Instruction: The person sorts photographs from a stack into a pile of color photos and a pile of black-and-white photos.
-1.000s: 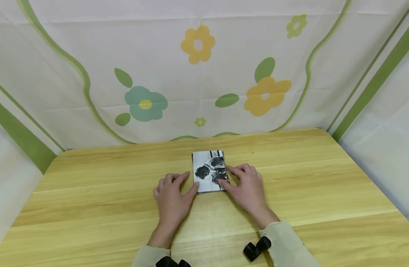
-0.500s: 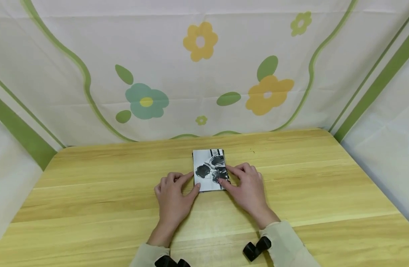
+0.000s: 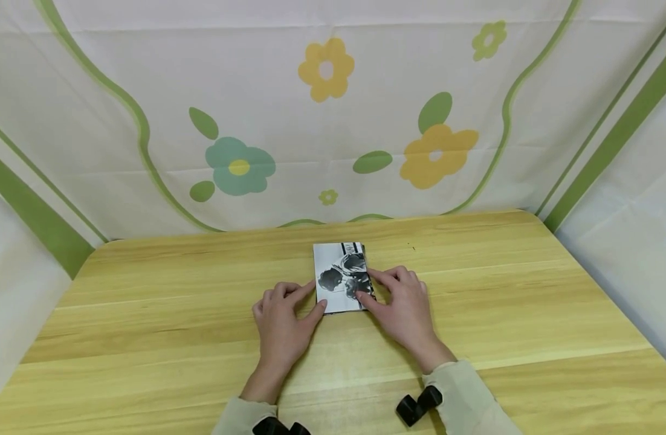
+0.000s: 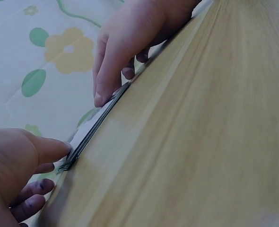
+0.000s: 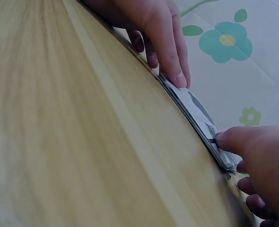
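Note:
A stack of printed cards (image 3: 327,296) lies on the wooden table, its top one white with a black-and-white picture. My left hand (image 3: 283,326) holds the stack's left side, index fingertip at the edge and thumb at the near left corner. On the other side my right hand (image 3: 406,311) grips the right edge, its thumb on the top card and its index finger along the side. Several thin layers of the stack (image 4: 94,131) show edge-on in the left wrist view. The right wrist view has the right thumb (image 5: 231,138) pressing near the corner.
The pale wooden table (image 3: 148,338) runs back to a white cloth (image 3: 365,72) printed with flowers and green lines. Black wrist devices (image 3: 418,406) sit at both beige sleeves (image 3: 469,399).
My left index finger has come in against the stack's left edge. Dark under-layers that showed along that edge are now hidden there and peek out at the right. The right hand stays nearly still.

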`<state>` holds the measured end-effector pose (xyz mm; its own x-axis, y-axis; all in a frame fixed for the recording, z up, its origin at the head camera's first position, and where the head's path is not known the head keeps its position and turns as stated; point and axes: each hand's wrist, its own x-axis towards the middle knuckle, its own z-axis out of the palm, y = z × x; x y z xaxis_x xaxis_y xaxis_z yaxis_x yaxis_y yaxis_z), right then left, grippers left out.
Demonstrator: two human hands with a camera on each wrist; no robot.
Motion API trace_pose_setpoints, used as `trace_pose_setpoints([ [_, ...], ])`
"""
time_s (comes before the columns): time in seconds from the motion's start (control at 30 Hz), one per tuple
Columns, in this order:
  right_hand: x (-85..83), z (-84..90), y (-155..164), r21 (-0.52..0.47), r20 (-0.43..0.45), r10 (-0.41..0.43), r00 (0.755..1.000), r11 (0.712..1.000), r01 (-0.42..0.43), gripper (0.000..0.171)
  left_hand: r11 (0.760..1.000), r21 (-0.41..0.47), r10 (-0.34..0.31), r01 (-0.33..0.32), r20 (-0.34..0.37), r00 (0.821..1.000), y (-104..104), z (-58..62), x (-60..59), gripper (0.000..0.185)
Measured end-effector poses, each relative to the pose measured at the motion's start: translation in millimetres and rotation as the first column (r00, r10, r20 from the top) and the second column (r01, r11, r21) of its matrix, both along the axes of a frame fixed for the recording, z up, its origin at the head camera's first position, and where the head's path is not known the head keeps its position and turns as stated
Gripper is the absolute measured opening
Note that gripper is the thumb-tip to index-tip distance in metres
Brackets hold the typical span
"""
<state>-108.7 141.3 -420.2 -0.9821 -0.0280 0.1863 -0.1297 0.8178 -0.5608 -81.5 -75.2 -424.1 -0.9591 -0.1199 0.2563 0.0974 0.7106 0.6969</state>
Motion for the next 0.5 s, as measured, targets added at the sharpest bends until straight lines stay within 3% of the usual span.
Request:
trace_pose_setpoints([
  [0.27, 0.6, 0.3, -0.1, -0.028, -0.007, -0.01, 1.0, 1.0, 0.01, 0.055, 0.999, 0.026, -0.021, 0.021, -0.026, 0.999, -0.1, -0.8, -2.6, 0.036],
  [0.5, 0.6, -1.6, -1.6, -0.136, -0.01, -0.023, 1.0, 0.991, 0.021, 0.054, 0.994, 0.106, -0.035, 0.037, -0.019, 0.999, -0.5, 0.8, -3.2, 0.03],
])
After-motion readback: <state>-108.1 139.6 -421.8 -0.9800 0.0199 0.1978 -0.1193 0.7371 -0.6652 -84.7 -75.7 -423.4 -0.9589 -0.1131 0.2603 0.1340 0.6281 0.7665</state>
